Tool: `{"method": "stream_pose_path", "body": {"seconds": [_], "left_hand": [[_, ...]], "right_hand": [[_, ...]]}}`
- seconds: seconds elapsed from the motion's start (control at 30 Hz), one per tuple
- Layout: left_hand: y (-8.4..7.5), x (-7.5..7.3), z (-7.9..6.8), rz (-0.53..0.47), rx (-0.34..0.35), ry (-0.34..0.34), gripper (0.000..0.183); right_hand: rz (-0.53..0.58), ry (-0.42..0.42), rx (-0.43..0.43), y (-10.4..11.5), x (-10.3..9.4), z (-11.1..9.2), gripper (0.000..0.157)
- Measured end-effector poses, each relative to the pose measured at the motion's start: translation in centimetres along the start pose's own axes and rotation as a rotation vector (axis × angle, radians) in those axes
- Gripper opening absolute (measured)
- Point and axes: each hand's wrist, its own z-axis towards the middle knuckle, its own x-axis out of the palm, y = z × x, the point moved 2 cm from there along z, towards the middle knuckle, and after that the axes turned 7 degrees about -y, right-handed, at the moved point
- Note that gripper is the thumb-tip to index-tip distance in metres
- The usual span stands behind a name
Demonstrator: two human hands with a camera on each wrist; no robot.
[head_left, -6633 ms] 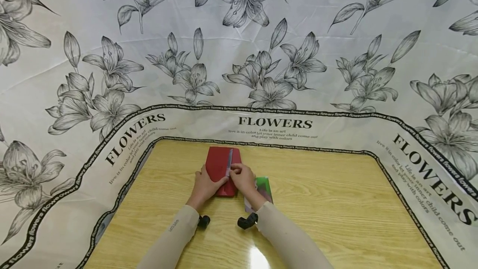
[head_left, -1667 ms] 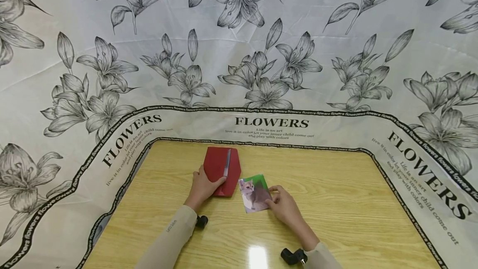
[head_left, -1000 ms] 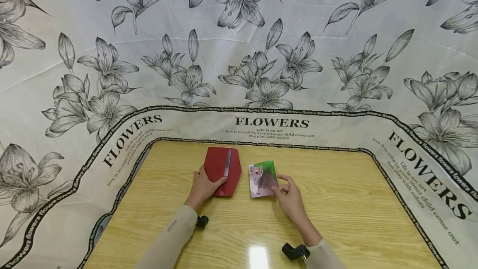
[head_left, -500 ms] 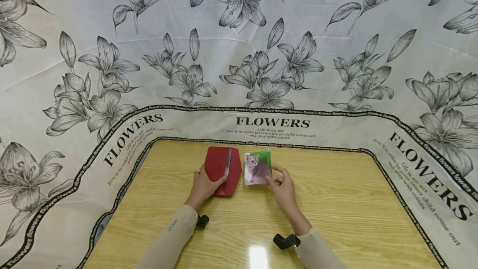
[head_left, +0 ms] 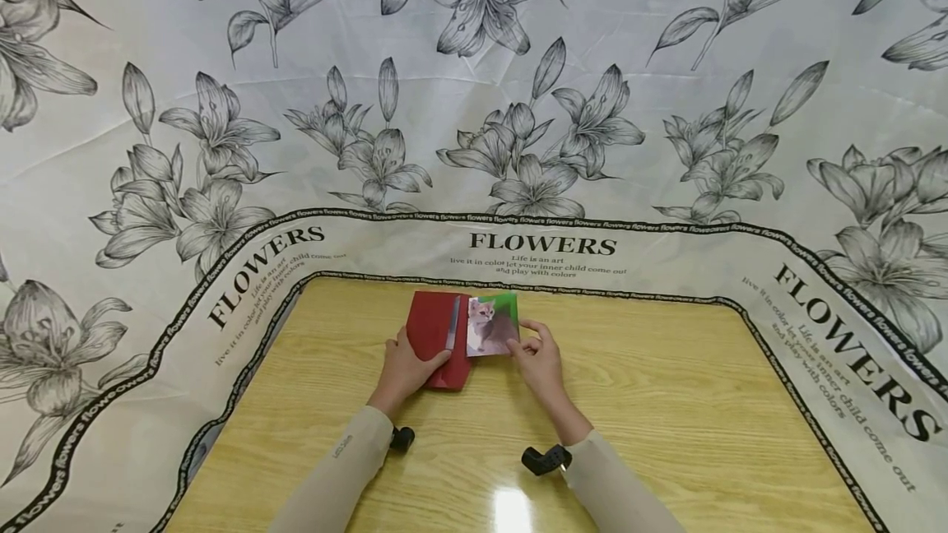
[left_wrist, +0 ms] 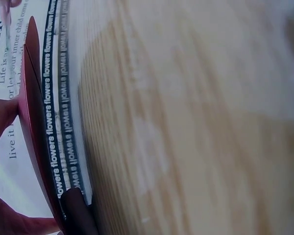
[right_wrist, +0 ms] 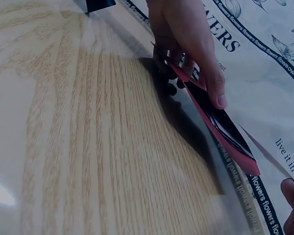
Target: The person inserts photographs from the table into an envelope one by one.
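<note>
A red paper envelope (head_left: 431, 326) is in my left hand (head_left: 403, 370), thumb on its front and fingers behind. Its flap points right, and a greyish strip (head_left: 453, 327) shows along its mouth. In the right wrist view the envelope (right_wrist: 242, 155) is tilted off the table and its mouth gapes over dark contents. My right hand (head_left: 539, 359) pinches the right edge of a cat photo (head_left: 490, 329) with a green corner. From the head view the photo covers much of the flap; a narrow gap separates photo (right_wrist: 267, 151) and envelope in the right wrist view.
The wood-grain table (head_left: 666, 401) extends around both hands. A white cloth with flower drawings (head_left: 548, 253) stands behind it and along its sides. Black wrist cameras hang below the left sleeve (head_left: 402, 439) and right sleeve (head_left: 546, 460).
My right hand left the envelope, took the cat photo off the table and raised it, then carried it left to the flap. My left hand has stayed on the envelope.
</note>
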Motion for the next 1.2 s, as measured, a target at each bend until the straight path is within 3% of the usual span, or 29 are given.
{"method": "stream_pose_path", "body": {"seconds": [0.23,0.77,1.2], "left_hand": [[-0.3,-0.2,0.0,0.012,0.018,-0.013,0.114],[-0.2,0.0,0.1,0.013,0.015,-0.003,0.115],[-0.1,0.0,-0.1,0.024,0.024,-0.012,0.114]], "right_hand": [[0.01,0.008,-0.018,0.3,1.5,0.4,0.042],[-0.049,-0.01,0.072,-0.4,3.5,1.2,0.042],[-0.044,-0.007,0.07,-0.5,4.9,1.1,0.042]]}}
